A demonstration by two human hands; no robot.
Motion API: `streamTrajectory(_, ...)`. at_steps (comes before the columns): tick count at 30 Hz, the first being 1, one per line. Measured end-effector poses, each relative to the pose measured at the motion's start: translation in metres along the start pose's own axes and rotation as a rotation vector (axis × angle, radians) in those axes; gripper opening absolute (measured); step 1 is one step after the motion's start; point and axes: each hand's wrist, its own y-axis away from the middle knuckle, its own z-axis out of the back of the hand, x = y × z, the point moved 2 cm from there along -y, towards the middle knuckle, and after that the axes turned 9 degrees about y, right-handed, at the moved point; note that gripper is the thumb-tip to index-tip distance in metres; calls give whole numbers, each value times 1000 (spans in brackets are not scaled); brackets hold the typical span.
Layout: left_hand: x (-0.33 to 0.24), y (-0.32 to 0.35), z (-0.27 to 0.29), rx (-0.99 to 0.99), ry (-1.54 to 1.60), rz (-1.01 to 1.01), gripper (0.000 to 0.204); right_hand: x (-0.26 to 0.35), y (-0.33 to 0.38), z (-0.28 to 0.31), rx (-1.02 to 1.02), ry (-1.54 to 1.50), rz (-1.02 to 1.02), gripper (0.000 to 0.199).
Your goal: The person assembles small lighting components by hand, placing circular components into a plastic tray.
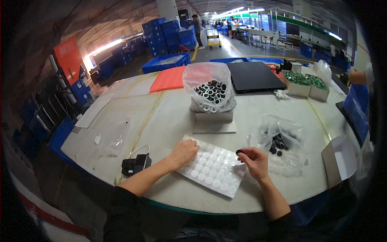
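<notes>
A white tray (213, 170) with rows of round white recesses or caps lies tilted on the table in front of me. My left hand (184, 153) rests on its upper left part, fingers curled in; whatever they hold is hidden. Over the tray's right edge, my right hand (255, 162) pinches a small round black cap (239, 152) between thumb and fingertips. Just right of that hand, an opened clear plastic bag (296, 155) contains several loose black caps (278, 145).
Beyond the tray, a clear bag of black-and-white rings (209, 90) stands on a box. A black adapter (136, 164) sits left of my forearm. An open white carton (339, 161) is at right. Farther back are a red foam sheet (171, 78), a black panel (256, 76) and boxes of green parts (297, 82).
</notes>
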Motion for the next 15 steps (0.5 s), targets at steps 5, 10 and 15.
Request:
streamTrajectory(5, 18, 2, 5, -55, 260, 171, 11, 3, 0, 4, 78, 46, -82, 13)
streamTrajectory(10, 13, 7, 13, -100, 897, 644, 10, -3, -6, 10, 23, 123, -126, 15)
streamTrajectory(15, -20, 0, -4, -336, 1312, 448, 7, -5, -4, 8, 51, -183, -177, 18)
